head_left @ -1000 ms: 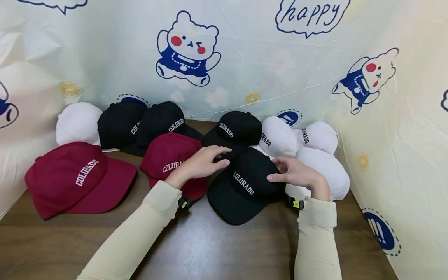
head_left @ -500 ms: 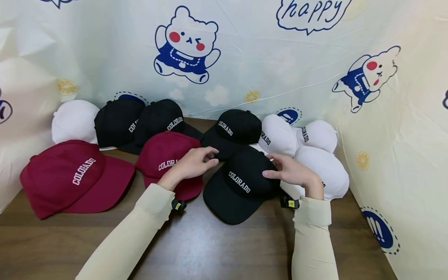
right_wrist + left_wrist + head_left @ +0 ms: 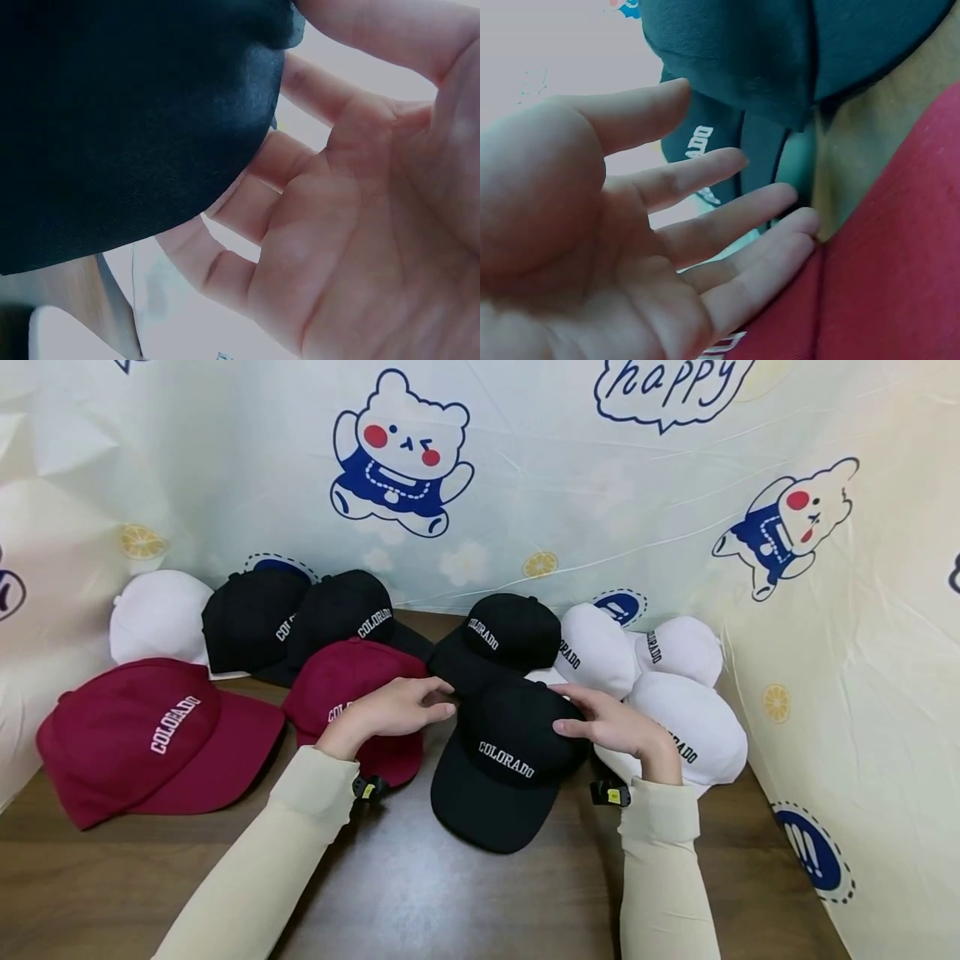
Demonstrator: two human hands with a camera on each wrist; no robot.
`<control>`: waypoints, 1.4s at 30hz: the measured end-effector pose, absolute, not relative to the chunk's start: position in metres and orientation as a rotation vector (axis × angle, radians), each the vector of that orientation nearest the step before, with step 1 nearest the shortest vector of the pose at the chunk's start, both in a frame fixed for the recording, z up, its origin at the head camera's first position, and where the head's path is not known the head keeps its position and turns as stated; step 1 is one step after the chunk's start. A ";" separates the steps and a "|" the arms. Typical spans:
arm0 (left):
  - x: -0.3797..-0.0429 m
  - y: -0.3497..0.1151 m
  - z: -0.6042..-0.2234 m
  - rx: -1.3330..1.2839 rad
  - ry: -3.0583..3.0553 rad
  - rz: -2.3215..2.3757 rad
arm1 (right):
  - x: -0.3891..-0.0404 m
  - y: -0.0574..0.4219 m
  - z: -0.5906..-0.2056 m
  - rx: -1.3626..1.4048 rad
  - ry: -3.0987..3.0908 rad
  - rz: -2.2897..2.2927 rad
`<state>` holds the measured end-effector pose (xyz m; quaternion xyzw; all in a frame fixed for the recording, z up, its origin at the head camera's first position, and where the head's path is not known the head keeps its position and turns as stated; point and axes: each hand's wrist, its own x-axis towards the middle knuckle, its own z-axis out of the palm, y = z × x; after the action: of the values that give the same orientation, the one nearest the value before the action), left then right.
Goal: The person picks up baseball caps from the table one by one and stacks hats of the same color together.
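In the head view, a black baseball cap lettered COLORADO lies at the front middle, brim toward me. My right hand grips its back edge, thumb on the near side and fingers passing behind the cloth; the right wrist view shows the dark edge between thumb and fingers. My left hand is held with loosely extended fingers over a maroon cap, hiding part of its lettering. Nothing lies in its palm in the left wrist view, where the black cap is beyond the thumb.
Another maroon cap sits at the left. Behind stand black caps, another black cap and a white cap. White caps cluster at the right, near the printed cloth wall. All rest on a wooden table.
My right hand has moved left with the black cap, turning its brim more toward me. My left hand has drawn back to the left, away from the black cap.
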<state>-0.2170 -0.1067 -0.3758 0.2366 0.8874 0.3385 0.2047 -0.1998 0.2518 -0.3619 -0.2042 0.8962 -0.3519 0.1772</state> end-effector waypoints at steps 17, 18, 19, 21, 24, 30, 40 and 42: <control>-0.224 -0.117 -0.370 0.737 2.574 1.059 | -0.209 0.216 -0.369 -0.841 2.576 -1.082; -0.226 -0.117 -0.371 0.742 2.574 1.091 | -0.209 0.214 -0.370 -0.856 2.576 -1.088; -0.227 -0.116 -0.373 0.739 2.570 1.122 | -0.209 0.212 -0.370 -0.868 2.576 -1.095; -0.228 -0.115 -0.375 0.735 2.542 1.184 | -0.209 0.209 -0.371 -0.885 2.569 -1.113; -0.230 -0.113 -0.379 0.739 2.483 1.254 | -0.209 0.205 -0.374 -0.896 2.566 -1.137; -0.232 -0.114 -0.382 0.714 2.442 1.253 | -0.211 0.199 -0.380 -0.917 2.596 -1.159; -0.234 -0.118 -0.389 0.684 2.405 1.273 | -0.215 0.191 -0.388 -0.834 2.623 -1.156; -0.235 -0.119 -0.390 0.673 2.398 1.278 | -0.215 0.189 -0.390 -0.804 2.625 -1.150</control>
<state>-0.2352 -0.1193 -0.3899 0.2369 0.8440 0.4499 0.1704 -0.2147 0.1893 -0.3900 -0.2692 0.8788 -0.3852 0.0826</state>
